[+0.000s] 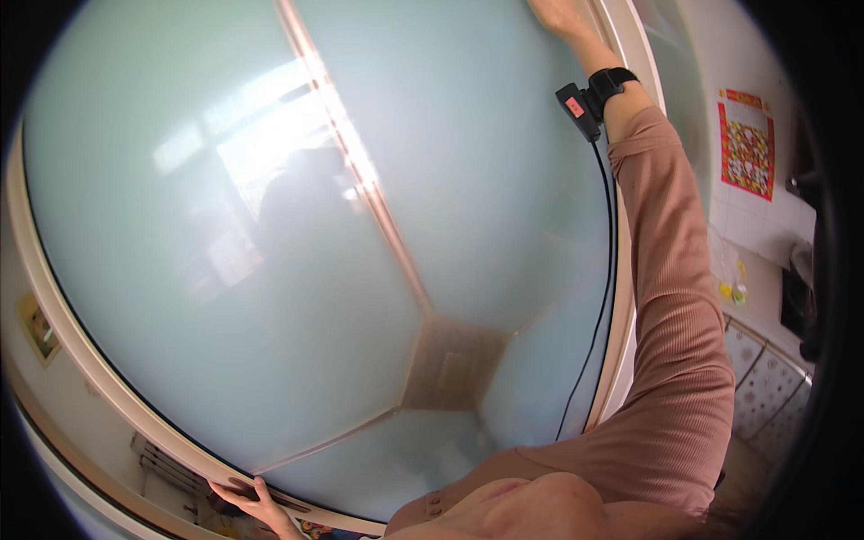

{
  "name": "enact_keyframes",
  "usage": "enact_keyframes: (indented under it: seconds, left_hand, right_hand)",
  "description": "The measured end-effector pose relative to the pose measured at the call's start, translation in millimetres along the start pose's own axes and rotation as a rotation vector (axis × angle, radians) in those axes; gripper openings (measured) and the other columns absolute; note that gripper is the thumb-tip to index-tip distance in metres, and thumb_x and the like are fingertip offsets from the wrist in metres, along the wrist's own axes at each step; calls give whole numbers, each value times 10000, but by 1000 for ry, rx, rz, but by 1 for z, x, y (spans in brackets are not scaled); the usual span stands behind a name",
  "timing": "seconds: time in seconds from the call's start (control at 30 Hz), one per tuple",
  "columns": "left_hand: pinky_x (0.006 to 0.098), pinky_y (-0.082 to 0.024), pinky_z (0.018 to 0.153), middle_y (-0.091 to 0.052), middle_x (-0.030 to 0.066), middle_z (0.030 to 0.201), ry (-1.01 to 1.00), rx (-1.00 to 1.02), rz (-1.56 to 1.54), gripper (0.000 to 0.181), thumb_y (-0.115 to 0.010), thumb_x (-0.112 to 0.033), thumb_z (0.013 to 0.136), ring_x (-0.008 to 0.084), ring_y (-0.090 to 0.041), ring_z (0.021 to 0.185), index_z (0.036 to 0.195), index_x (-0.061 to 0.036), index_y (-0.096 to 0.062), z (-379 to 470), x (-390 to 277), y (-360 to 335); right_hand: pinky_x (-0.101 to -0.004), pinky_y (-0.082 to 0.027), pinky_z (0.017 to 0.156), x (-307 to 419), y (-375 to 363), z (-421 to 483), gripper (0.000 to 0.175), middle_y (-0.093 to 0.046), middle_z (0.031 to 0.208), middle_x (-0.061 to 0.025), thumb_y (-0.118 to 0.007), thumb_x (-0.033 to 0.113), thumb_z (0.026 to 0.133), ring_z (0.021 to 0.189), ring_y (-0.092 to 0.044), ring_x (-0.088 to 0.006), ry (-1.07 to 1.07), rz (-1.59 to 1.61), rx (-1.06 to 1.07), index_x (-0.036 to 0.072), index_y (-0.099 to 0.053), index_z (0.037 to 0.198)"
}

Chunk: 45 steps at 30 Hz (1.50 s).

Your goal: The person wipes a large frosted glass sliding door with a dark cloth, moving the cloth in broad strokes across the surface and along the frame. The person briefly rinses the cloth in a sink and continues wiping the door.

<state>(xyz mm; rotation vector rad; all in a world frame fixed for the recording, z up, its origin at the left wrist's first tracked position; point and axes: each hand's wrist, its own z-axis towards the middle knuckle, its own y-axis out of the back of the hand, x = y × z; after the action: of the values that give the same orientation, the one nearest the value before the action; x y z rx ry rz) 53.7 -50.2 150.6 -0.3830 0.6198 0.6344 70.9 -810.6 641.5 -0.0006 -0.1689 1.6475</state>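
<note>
A large frosted glass door panel (486,169) in a pale frame (108,398) fills most of the view. My left hand (266,516) is at the lower left on that frame, beside a dark recessed handle (290,501). Its thumb lies over the frame and a finger stretches along the edge, apart from the thumb. My right hand (557,15) is raised at the top, near the glass and the right side of the frame. The picture's edge cuts off its fingers. A black device (579,111) is strapped to my right wrist, and its cable hangs down in front of the glass.
A brownish central square with strips is seen on the glass (459,364), along with a bright window reflection. A red poster (747,145) hangs on the white tiled wall at right. Patterned panels (769,371) stand below it. A picture (38,329) and a dark rack (169,469) appear at left.
</note>
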Motion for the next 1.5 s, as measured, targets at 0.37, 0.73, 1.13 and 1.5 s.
enact_keyframes:
  seconds: [0.37,0.73,1.13,1.5]
  left_hand:
    - [532,-330,1196,-212,245,1650,-67,57,161,936,-724,-333,939,394,-330,1478,1629,-52,-158,1,-10,4]
    - [530,-405,1148,-259,256,1615,-31,47,269,923,-704,-365,958,398,-402,1424,1621,-50,-144,7,-2,8]
    - [524,-408,1141,-254,249,1619,-77,36,249,924,-707,-371,955,395,-396,1423,1623,-52,-155,3,-17,2]
    - [521,-413,1138,-270,252,1610,-64,34,220,933,-723,-357,947,388,-403,1418,1620,-42,-159,10,-17,7]
  right_hand:
    - [-481,-126,1262,-12,61,-279,648,-220,1640,-309,-360,436,1088,1547,-149,-451,-165,10,197,46,-282,1600]
    - [-468,-63,1264,20,83,-650,695,-186,1680,-224,-351,421,1086,1560,-126,-412,-928,136,130,47,-155,1638]
    - [-572,-108,1213,148,58,-528,824,-299,1550,-343,-520,454,1005,1437,-265,-506,-580,67,76,-9,-203,1608]
    - [-624,-159,1218,191,46,-355,736,-423,1560,-160,-678,596,861,1326,-398,-419,-34,218,92,123,-587,1416]
